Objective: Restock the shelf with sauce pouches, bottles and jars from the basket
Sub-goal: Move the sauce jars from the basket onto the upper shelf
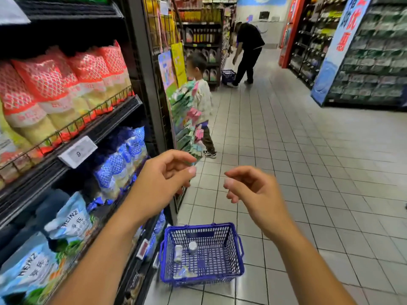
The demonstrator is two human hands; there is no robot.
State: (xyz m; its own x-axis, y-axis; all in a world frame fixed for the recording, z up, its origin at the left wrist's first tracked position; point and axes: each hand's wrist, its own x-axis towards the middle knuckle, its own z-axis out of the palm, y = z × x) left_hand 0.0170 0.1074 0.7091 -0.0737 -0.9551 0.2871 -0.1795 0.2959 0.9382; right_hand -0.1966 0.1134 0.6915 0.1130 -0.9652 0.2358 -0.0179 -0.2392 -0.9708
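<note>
Both grips are up in mid-air over the aisle, near each other but not touching. The left grip (163, 179) has its fingers loosely curled, thumb close to the fingertips, and it's holding nothing. Same deal with the right grip (253, 190): relaxed curl, empty.

The blue basket (240, 258) sits on the tiled floor (308, 172) below the two grips, pretty much between the forearms and just beside the foot of the shelf (99, 122). Inside it a small jar (192, 247) stands upright. A little bottle (178, 253) lies just left of it, too blurry to say more, and a pouch (182, 271) lies flat near the front wall.

Left of the left grip the shelf is loaded. Blue pouches (123, 159) sit just beside that grip, red-topped pouches (66, 80) are one level above, and Heinz pouches (70, 219) are down under its forearm.

Beyond the grips a child (201, 102) stands at the shelf end. Farther down, a person in black (248, 51) bends over another basket (228, 75).
</note>
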